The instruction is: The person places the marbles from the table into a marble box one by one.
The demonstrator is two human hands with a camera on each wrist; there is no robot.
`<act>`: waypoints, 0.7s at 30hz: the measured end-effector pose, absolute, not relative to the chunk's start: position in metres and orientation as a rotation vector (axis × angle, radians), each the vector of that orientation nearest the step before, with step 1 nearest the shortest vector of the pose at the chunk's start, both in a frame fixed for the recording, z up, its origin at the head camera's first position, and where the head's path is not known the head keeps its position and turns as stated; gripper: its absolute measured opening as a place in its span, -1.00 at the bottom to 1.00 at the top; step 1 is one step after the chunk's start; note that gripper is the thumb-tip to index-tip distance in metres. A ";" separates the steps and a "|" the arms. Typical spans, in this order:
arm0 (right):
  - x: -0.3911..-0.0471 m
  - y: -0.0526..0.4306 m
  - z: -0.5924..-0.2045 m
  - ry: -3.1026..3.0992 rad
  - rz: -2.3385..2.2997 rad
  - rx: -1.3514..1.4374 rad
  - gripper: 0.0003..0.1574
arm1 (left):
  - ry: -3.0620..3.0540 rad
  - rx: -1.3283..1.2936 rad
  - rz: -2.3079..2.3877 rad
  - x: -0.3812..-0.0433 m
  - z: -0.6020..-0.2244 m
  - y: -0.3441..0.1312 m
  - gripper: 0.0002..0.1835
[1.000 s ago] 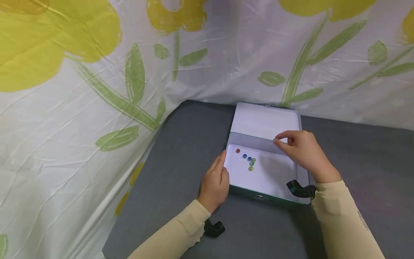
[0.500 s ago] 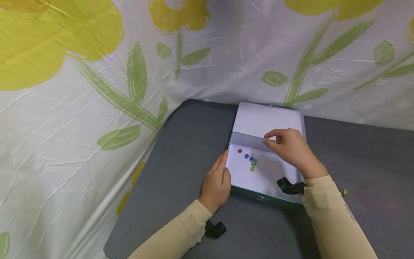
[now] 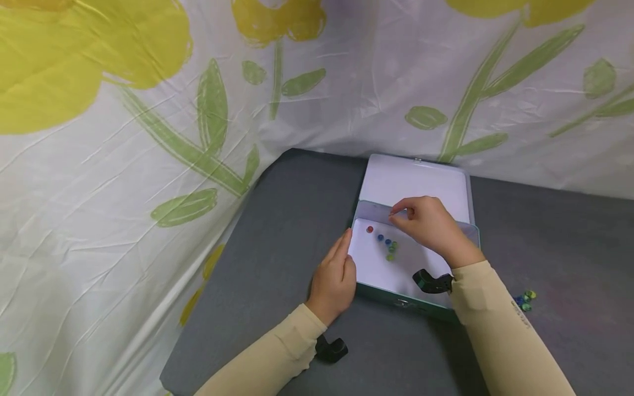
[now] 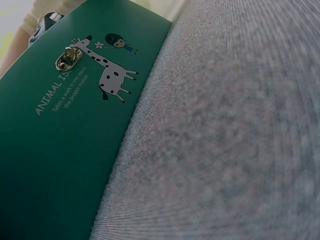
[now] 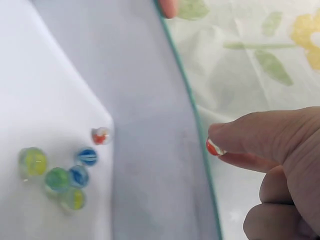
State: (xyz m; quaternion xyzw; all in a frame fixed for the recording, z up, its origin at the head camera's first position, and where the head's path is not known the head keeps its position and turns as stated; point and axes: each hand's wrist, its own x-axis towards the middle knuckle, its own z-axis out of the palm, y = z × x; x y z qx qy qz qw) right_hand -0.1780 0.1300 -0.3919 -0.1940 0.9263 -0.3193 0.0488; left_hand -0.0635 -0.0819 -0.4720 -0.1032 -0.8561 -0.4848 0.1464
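An open green metal box (image 3: 366, 289) with a white inside has its lid (image 3: 416, 181) folded back. My right hand (image 3: 428, 228) is over the box near its back wall. Between thumb and index finger it pinches a red and white marble (image 5: 215, 147). Inside lie a red marble (image 5: 100, 136), two blue marbles (image 5: 87, 156) and several yellow and green marbles (image 5: 33, 162). My left hand (image 3: 333, 280) rests along the box's left side, fingers straight. In the left wrist view, the box's front (image 4: 60, 150) shows a giraffe print and a clasp (image 4: 68, 59); the left hand is out of that view.
The box stands on a dark grey tabletop (image 3: 257, 275). More blue, green and yellow marbles (image 3: 526, 300) lie right of the box, partly behind the right sleeve. A white flower-patterned cloth (image 3: 346, 99) hangs behind and left of the table.
My right hand has moved left over the box with the pinched marble. The marbles right of the box have come into view beside the sleeve. The left hand stays on the box's side.
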 end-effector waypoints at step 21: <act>-0.183 0.128 -0.426 2.588 -0.861 -0.740 -0.93 | -2.453 -0.321 -1.402 -0.067 -0.475 -0.080 -0.43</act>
